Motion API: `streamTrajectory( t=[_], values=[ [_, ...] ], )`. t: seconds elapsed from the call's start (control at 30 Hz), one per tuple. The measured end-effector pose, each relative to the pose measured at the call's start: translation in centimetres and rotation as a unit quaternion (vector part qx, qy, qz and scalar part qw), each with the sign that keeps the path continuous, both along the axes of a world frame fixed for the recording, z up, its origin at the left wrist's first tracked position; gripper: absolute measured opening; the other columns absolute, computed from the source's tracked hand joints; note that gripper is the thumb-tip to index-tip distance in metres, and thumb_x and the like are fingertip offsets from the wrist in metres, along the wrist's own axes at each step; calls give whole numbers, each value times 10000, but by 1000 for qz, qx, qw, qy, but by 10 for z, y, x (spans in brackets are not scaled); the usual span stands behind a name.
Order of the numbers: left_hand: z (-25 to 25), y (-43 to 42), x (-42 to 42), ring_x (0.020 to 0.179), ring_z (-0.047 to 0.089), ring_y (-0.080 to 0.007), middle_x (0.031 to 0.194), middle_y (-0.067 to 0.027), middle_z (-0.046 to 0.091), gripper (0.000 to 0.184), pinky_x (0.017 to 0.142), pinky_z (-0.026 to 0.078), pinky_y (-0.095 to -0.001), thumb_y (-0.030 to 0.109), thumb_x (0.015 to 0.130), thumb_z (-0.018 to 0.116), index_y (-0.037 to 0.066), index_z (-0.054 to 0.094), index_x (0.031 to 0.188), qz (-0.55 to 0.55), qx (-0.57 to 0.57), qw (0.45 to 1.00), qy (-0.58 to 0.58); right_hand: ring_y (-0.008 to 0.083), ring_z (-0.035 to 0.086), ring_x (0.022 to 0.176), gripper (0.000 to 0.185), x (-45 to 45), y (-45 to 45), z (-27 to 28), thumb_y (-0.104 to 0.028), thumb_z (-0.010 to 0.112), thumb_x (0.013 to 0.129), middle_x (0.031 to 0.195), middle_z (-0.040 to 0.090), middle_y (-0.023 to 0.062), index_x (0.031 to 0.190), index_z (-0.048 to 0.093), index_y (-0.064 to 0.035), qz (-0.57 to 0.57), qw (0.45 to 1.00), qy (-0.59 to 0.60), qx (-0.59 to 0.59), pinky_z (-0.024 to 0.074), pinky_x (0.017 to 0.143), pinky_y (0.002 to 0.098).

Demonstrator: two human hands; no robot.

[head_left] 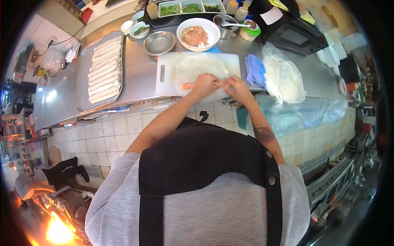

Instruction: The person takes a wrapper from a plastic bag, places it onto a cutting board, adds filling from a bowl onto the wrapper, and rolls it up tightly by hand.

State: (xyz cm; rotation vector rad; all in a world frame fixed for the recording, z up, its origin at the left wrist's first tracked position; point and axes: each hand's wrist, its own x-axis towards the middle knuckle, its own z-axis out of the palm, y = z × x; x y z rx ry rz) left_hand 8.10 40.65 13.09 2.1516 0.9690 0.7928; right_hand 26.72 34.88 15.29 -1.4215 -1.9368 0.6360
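Note:
A thin, pale round wrapper point(201, 65) lies spread on the white cutting board point(162, 87). Along its near edge runs a strip of pinkish minced filling point(188, 86). My left hand point(205, 85) is over the middle of that strip, its fingers closed on the filling. At the strip's right end, my right hand point(238, 87) pinches the filling with fingertips close to the left hand's. The fingers hide part of the strip. Behind the board stands a white bowl point(213, 33) of the same pinkish mince.
On the left, a metal tray point(83, 76) carries several long pale rolls point(106, 69). A steel bowl point(159, 43) sits behind the board. Right of it lie a blue cloth or glove point(255, 69) and stacked wrappers in plastic point(285, 78). Another person works near flames point(59, 229) at lower left.

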Motion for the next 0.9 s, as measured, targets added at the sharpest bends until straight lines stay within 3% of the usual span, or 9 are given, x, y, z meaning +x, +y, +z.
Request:
streamTrajectory(
  t=[0.2,0.3,0.4,0.5,0.57,0.63,0.67,0.73,0.9],
  values=[
    [-5,-1,-3,821,637,-273,868,-112,680,239,779,490,-369,120,658,730,62,704,888,-10,26,999,26,339,600,786,81,22,23,-14,-45,654,738,845,613,144,811,654,-11,-55,989,-127,57,489,701,399],
    [-2,-10,-28,870,633,-259,936,-116,673,338,842,453,-375,112,630,740,42,673,954,40,118,992,27,308,621,768,69,15,51,59,-40,633,776,856,635,156,829,669,-13,-147,973,-90,156,501,696,369],
    [0,-10,-55,860,619,-260,916,-101,664,317,861,415,-395,111,631,741,42,667,932,48,60,996,43,230,623,756,86,-19,91,138,-42,611,816,881,642,109,870,676,-27,-209,913,81,341,496,676,327],
    [2,-9,-67,808,606,-268,851,-98,653,273,806,430,-389,100,632,733,38,660,887,48,71,994,65,161,608,820,91,-57,140,151,-63,604,856,929,643,56,912,671,-41,-200,849,165,460,481,700,266],
    [-1,-5,-68,802,603,-274,835,-98,648,256,794,437,-388,97,630,731,37,659,868,43,71,994,66,221,616,854,159,-72,186,99,-114,642,830,1007,640,91,976,653,-52,-87,927,127,343,491,788,312],
    [-5,-10,-66,797,600,-280,819,-98,643,239,781,445,-388,95,629,728,36,658,850,38,73,994,67,310,600,990,304,-76,194,57,-202,697,781,1129,607,127,1048,647,-66,-67,913,-239,323,478,857,357],
    [-4,-9,-65,795,598,-287,819,-103,641,229,766,451,-389,93,627,726,35,658,837,35,86,994,65,310,600,990,304,-74,187,58,-202,697,781,1129,607,127,1048,647,-66,-69,914,-239,322,478,857,357],
    [-3,-8,-60,794,596,-294,818,-109,639,219,751,457,-391,91,624,724,34,659,825,32,96,993,63,302,600,1004,315,-62,175,65,-199,687,790,1135,611,127,1071,641,-63,-58,966,2,250,475,862,352],
    [-4,-15,-34,835,596,-292,820,-103,631,171,833,446,-394,80,653,691,36,667,817,44,98,993,47,207,642,736,106,-1,90,14,-105,709,743,813,666,105,821,698,-35,94,992,38,-79,499,674,315]
  ],
)
